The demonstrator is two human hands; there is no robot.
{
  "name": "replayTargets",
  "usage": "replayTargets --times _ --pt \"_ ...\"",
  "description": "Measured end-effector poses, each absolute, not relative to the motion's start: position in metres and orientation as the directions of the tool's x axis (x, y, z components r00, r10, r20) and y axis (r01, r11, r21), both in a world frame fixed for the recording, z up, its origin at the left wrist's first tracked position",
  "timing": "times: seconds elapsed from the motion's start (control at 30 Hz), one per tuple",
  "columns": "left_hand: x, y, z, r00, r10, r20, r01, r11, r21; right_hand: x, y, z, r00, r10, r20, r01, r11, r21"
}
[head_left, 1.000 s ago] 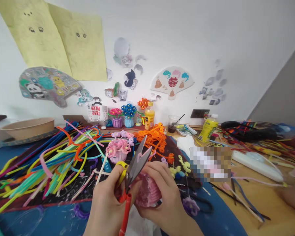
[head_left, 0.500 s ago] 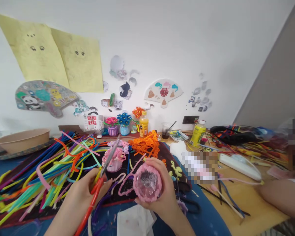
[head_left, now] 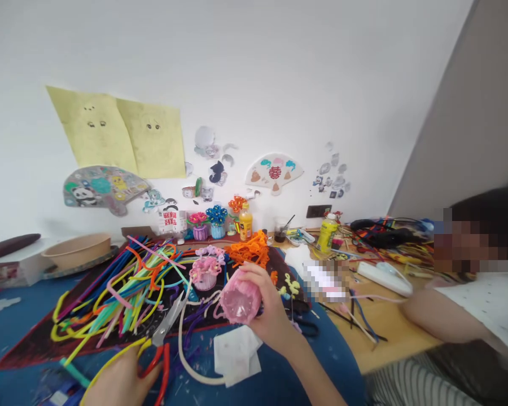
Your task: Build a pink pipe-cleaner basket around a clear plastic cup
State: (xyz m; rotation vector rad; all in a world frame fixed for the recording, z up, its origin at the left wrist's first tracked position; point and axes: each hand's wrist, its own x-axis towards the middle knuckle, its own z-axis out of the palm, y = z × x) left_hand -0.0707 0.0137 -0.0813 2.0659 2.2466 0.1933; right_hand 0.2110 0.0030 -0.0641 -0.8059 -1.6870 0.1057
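Note:
My left hand [head_left: 121, 379] is low at the front, its fingers around the red handles of a pair of scissors [head_left: 166, 328]. The blades point up and away from me, over the edge of the dark mat. A yellow pipe cleaner [head_left: 115, 356] runs alongside this hand. In my right hand [head_left: 267, 299] is a pink fuzzy cup [head_left: 239, 298], gripped from its right side. Its clear plastic round end tilts toward me. Behind it stands a pink pot of curly pipe cleaners [head_left: 204, 276]. White tissues [head_left: 237, 356] lie below the cup.
Many coloured pipe cleaners [head_left: 122, 293] cover the mat at left. Orange pipe cleaner pieces [head_left: 249, 251], a juice bottle [head_left: 246, 221] and flower pots [head_left: 218, 230] stand behind. At right are a yellow-green bottle [head_left: 326, 233], a white power strip [head_left: 384, 279] and another person's arm [head_left: 425, 310].
My left hand has lowered with the scissors, away from the cup. My right hand has tipped the cup, so its side shows more. The view has shifted, showing more of the person at right.

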Motion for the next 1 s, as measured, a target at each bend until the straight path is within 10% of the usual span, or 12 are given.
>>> replayTargets --times 0.4,0.5,0.63,1.0 --pt "-0.039 -0.01 -0.069 0.127 0.974 0.19 0.99 -0.136 0.032 0.233 -0.041 0.01 -0.489 0.339 0.804 0.576 0.817 0.006" --pt "-0.022 -0.026 -0.039 0.228 0.9 0.371 0.943 -0.299 0.145 0.233 -0.047 0.023 -0.578 0.316 0.753 0.584 0.804 0.11" --pt "0.003 -0.058 0.013 0.26 0.399 0.879 0.581 -0.792 0.187 0.23 -0.059 0.038 -0.642 0.318 0.698 0.596 0.779 0.194" --pt "0.011 -0.077 0.039 0.396 0.218 0.892 0.484 -0.875 -0.001 0.226 -0.08 0.059 -0.705 0.279 0.652 0.569 0.771 0.286"
